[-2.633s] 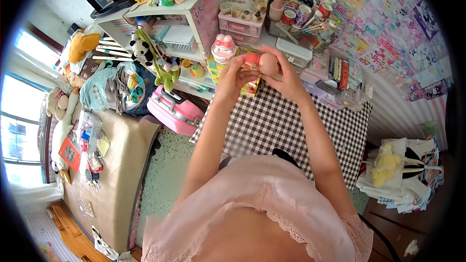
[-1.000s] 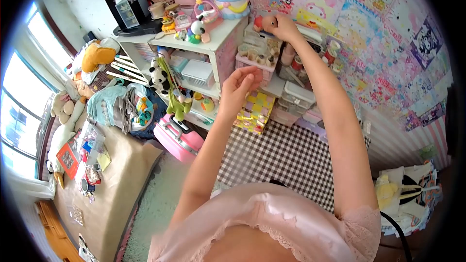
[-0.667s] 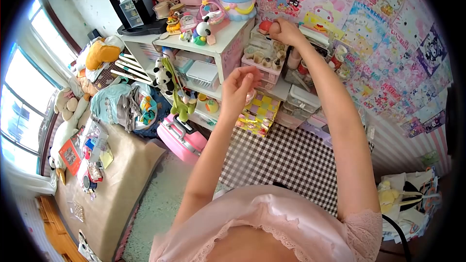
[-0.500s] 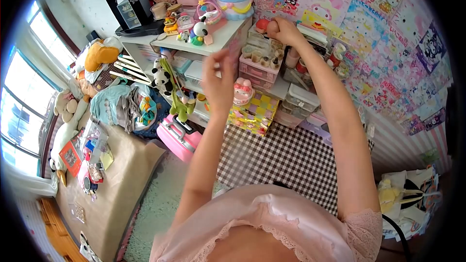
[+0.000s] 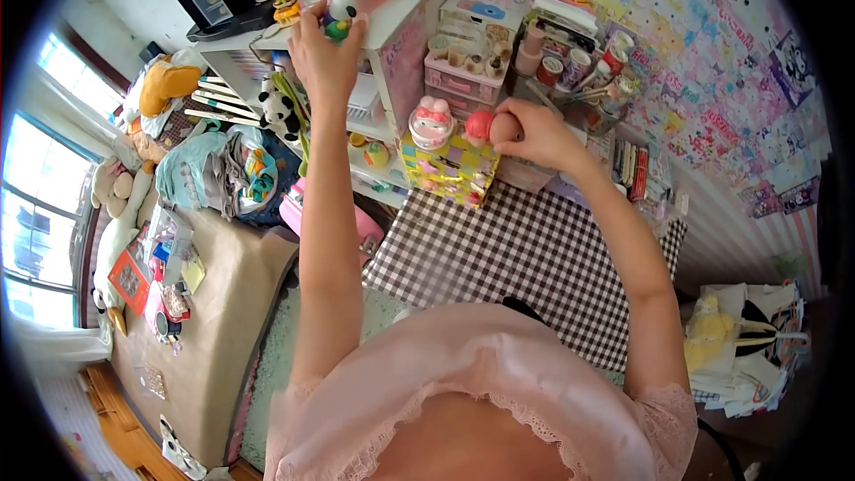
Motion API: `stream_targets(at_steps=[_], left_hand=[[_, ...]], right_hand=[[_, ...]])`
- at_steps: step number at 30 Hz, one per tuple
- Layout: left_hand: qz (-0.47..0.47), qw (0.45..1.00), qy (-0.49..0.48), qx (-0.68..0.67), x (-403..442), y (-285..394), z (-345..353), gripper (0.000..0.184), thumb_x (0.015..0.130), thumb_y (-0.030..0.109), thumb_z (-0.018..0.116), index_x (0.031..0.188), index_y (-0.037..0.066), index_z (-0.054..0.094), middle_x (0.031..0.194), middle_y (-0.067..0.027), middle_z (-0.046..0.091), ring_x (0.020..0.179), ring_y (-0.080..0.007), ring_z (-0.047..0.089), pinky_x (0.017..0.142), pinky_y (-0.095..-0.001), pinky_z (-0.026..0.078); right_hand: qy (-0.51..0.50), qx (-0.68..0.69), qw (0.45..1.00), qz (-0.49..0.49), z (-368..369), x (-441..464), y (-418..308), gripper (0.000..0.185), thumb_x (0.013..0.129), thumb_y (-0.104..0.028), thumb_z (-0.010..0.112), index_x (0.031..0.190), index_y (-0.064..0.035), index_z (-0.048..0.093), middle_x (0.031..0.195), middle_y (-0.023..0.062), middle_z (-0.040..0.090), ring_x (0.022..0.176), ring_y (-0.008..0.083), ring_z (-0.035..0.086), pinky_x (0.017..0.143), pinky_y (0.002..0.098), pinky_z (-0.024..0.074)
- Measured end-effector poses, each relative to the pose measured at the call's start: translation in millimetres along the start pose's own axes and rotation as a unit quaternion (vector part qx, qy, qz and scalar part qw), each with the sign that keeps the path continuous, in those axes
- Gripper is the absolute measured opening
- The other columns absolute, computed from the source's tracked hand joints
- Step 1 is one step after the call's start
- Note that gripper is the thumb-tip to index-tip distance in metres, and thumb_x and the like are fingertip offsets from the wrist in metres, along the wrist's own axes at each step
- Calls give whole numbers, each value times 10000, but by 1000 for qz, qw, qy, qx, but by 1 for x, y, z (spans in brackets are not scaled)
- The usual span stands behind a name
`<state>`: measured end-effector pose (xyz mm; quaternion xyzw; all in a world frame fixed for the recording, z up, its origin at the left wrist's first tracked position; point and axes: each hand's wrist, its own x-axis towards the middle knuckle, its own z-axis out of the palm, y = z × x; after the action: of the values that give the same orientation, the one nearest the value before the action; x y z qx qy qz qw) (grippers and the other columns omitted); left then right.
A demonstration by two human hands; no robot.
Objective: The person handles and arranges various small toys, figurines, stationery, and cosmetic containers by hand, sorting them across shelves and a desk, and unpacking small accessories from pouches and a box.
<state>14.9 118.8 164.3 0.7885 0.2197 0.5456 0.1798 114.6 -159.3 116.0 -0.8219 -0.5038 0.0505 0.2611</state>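
**Right hand holds one red-and-tan toy; left hand is open at one figurine**

Your right hand (image 5: 541, 135) is closed, thumb and fingers pinching the tan end of one small, rounded red-and-tan toy (image 5: 480, 127). The toy is above the far left corner of the desk (image 5: 508, 258), which is covered in black-and-white checked cloth. It is by the right side of one yellow-and-pink checked box (image 5: 445, 180); you cannot tell from here whether the two touch.

Your left hand (image 5: 328, 55) is partly open, fingers bent and thumb apart, around one small white-headed figurine with a green body (image 5: 337, 28). It is near the front edge of the top of the white shelf unit (image 5: 408, 13); whether your fingertips touch the figurine, you cannot tell.

One white-and-pink rabbit-eared tub (image 5: 432, 123) sits on top of the box, just left of the toy. Behind the box is one clear pink drawer unit (image 5: 464, 82), small cups on it. One pink suitcase (image 5: 367, 230) is on the floor, past the desk's left edge, partly hidden by your left forearm.
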Motion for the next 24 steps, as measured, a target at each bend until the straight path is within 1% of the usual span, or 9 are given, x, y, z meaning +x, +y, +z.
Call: stream_targets(at_steps=[1, 3, 6, 11, 15, 16, 20, 22, 24], left_hand=[[1, 1000, -4, -2, 1, -2, 2, 560, 682, 347, 732, 1116, 42, 556, 1027, -123, 580, 976, -272, 526, 856, -373, 404], [2, 999, -32, -27, 2, -5, 4, 569, 657, 375, 723, 1100, 65, 544, 1036, -149, 565, 979, -344, 508, 842, -419, 395], [-7, 999, -28, -34, 3, -4, 4, 569, 651, 398, 723, 1079, 60, 560, 1011, -156, 576, 962, -338, 522, 832, -416, 403], [-10, 999, -37, -17, 10, -8, 4, 498, 673, 388, 717, 1017, 49, 592, 959, -154, 584, 925, -330, 531, 801, -412, 413], [-20, 997, -54, -50, 14, -3, -3, 451, 683, 353, 727, 969, 26, 609, 880, -140, 601, 823, -296, 570, 722, -381, 440], [-19, 996, -57, -70, 13, -2, -5, 440, 687, 339, 732, 963, 17, 613, 847, -133, 608, 769, -275, 584, 684, -364, 450], [-60, 985, -70, -144, 12, -3, -10, 432, 706, 292, 732, 1008, 7, 615, 801, -114, 620, 664, -204, 579, 612, -317, 456], [-66, 983, -82, -149, 11, -1, -13, 416, 712, 283, 726, 1005, 8, 617, 808, -115, 622, 673, -202, 583, 618, -315, 457], [-73, 981, -91, -153, 11, -3, -15, 401, 719, 274, 721, 1002, 9, 619, 816, -115, 624, 683, -200, 587, 624, -313, 458]], right_hand=[[-24, -12, 1000, 9, 9, -5, 7, 465, 648, -264, 719, 1014, -40, 542, 943, 155, 584, 876, 308, 575, 745, 378, 455], [-24, -14, 1000, -3, 35, -9, 23, 467, 650, -269, 712, 1006, -30, 527, 961, 158, 571, 887, 321, 559, 761, 384, 445], [-12, 0, 1000, 27, 57, -10, 23, 535, 649, -271, 706, 1077, -34, 488, 1061, 157, 536, 973, 331, 521, 823, 397, 413], [25, -54, 998, -15, 65, -1, 18, 554, 652, -283, 705, 1090, -21, 490, 1057, 166, 547, 983, 335, 530, 832, 404, 438], [56, -87, 994, -25, 28, 18, -20, 504, 700, -291, 675, 1084, -10, 511, 1081, 171, 541, 1018, 324, 518, 841, 401, 442], [102, -66, 992, -46, 20, 28, -26, 443, 740, -294, 650, 1063, -12, 541, 1060, 163, 571, 1000, 304, 543, 830, 390, 449], [140, 18, 986, -91, -17, 80, -50, 409, 747, -287, 678, 1048, -26, 584, 976, 133, 626, 908, 246, 611, 783, 332, 486], [171, 36, 980, -96, -28, 103, -60, 360, 754, -237, 680, 1029, -21, 593, 902, 108, 650, 845, 205, 629, 740, 301, 495], [161, 64, 979, -104, -33, 122, -69, 351, 760, -227, 676, 1033, -23, 592, 918, 103, 649, 847, 191, 626, 750, 300, 492]])
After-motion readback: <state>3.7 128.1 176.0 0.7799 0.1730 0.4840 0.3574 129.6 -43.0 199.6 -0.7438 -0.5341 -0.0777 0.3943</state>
